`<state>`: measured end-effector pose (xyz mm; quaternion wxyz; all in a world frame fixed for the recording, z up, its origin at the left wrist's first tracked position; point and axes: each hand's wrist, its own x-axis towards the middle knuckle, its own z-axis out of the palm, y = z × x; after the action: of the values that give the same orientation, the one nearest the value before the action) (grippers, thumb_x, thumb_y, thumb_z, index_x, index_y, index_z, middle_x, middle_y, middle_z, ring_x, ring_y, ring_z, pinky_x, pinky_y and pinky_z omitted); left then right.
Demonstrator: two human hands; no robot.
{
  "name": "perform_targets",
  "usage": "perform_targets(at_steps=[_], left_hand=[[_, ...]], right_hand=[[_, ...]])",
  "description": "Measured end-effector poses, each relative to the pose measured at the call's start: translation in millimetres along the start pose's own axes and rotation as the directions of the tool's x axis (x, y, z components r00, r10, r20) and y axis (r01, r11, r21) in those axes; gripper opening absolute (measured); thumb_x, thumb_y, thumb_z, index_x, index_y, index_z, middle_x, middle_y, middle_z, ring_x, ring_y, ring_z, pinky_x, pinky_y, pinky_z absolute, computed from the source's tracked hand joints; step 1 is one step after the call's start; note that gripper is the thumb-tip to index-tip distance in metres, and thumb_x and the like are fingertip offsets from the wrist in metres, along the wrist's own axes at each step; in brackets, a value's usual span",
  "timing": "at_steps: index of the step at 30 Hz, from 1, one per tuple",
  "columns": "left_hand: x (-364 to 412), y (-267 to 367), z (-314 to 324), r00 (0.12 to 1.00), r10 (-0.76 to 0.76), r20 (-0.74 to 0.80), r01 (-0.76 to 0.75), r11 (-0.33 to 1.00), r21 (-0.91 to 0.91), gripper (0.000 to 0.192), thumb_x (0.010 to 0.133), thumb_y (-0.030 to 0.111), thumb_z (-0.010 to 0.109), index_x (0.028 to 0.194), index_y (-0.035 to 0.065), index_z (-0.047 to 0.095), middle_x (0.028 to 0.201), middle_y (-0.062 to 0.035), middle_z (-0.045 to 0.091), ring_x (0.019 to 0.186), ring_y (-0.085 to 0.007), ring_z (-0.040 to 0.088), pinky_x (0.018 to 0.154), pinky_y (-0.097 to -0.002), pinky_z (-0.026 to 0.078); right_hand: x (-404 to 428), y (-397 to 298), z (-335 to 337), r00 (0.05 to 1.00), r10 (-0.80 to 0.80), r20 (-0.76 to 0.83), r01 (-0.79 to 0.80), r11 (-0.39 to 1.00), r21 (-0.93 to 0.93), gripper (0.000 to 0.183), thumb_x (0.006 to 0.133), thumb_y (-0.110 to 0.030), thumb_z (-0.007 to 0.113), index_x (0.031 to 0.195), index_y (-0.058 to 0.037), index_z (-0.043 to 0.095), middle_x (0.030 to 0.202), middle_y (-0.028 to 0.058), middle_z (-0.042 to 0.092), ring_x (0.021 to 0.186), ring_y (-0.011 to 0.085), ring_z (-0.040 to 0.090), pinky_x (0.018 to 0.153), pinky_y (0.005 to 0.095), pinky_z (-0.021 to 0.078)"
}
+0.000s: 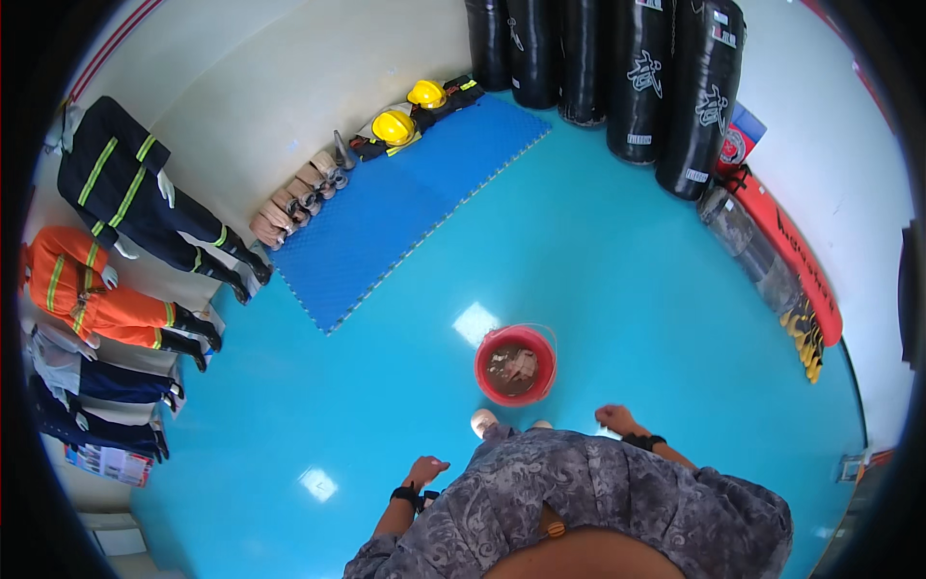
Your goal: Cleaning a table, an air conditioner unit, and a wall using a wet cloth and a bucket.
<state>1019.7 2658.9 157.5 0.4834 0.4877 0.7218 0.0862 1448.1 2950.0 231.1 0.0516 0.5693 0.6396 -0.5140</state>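
A red bucket [483,347] with a thin wire handle stands on the floor just ahead of my feet. Murky brown water [499,383] fills its lower part, and a wet, pale cloth [519,365] lies partly above the surface. My left hand [425,472] hangs at my side, loosely curled, away from the bucket. On the other side my right hand [615,418] is curled like a fist, nearer to the bucket but apart from it. Nothing shows in either hand.
Blue floor mats [427,210] bear rolled hoses [289,199] and yellow helmets [394,128] along the wall. Uniformed mannequins [108,304] stand at left. Black punching bags [636,87], a red board [785,253] and yellow-black gear [803,336] line the right.
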Motion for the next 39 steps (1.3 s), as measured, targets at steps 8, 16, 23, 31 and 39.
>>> perform_targets(at_steps=[8, 16, 23, 31, 39], left_hand=[[38.4, 84.1, -26.1, 0.981, 0.028, 0.192, -0.035, 0.999, 0.037, 0.042, 0.082, 0.043, 0.055, 0.095, 0.0044, 0.067, 0.095, -0.0185, 0.065, 0.092, -0.0375, 0.059, 0.080, -0.0460, 0.047], [32.4, 78.3, 23.7, 0.935, -0.122, 0.333, 0.084, 0.989, 0.125, 0.037, 0.084, 0.038, 0.049, 0.098, 0.0083, 0.066, 0.098, -0.0145, 0.065, 0.091, -0.0349, 0.061, 0.080, -0.0463, 0.048], [50.2, 107.3, 4.1, 0.937, -0.330, -0.113, 0.336, 0.941, 0.043, 0.034, 0.082, 0.039, 0.057, 0.095, 0.0082, 0.063, 0.091, -0.0175, 0.065, 0.090, -0.0379, 0.060, 0.079, -0.0472, 0.048], [154.5, 130.9, 35.9, 0.915, -0.403, 0.013, 0.401, 0.914, 0.064, 0.032, 0.083, 0.032, 0.052, 0.097, 0.0051, 0.061, 0.096, -0.0190, 0.064, 0.096, -0.0366, 0.060, 0.081, -0.0458, 0.048], [333.2, 121.4, 62.0, 0.941, -0.337, 0.026, 0.335, 0.940, 0.070, 0.030, 0.083, 0.026, 0.052, 0.103, 0.0053, 0.059, 0.101, -0.0202, 0.063, 0.095, -0.0378, 0.060, 0.082, -0.0461, 0.048]], right_hand=[[-66.4, 71.3, -10.2, 0.999, 0.036, -0.039, -0.039, 0.997, -0.071, 0.033, 0.084, -0.036, 0.058, 0.097, -0.0079, 0.069, 0.076, 0.0071, 0.069, 0.073, 0.0232, 0.066, 0.068, 0.0361, 0.0515], [-75.0, 43.7, -40.9, 0.993, 0.119, -0.015, -0.120, 0.983, -0.139, 0.033, 0.085, -0.036, 0.057, 0.097, -0.0081, 0.069, 0.077, 0.0072, 0.069, 0.074, 0.0236, 0.066, 0.070, 0.0366, 0.0514], [80.7, 25.1, -66.7, 0.982, -0.182, 0.042, 0.186, 0.932, -0.311, 0.036, 0.086, -0.040, 0.054, 0.086, -0.0060, 0.067, 0.070, 0.0086, 0.066, 0.067, 0.0205, 0.064, 0.064, 0.0347, 0.0485], [193.5, -42.2, -7.7, 0.944, -0.265, 0.195, 0.275, 0.961, -0.026, 0.031, 0.088, -0.030, 0.055, 0.100, -0.0027, 0.063, 0.086, 0.0167, 0.064, 0.081, 0.0309, 0.062, 0.069, 0.0391, 0.0475], [216.7, 5.1, 49.1, 0.860, 0.269, 0.433, -0.488, 0.681, 0.547, 0.037, 0.093, -0.031, 0.055, 0.119, -0.0044, 0.056, 0.100, 0.0048, 0.065, 0.087, 0.0126, 0.062, 0.075, 0.0284, 0.0497]])
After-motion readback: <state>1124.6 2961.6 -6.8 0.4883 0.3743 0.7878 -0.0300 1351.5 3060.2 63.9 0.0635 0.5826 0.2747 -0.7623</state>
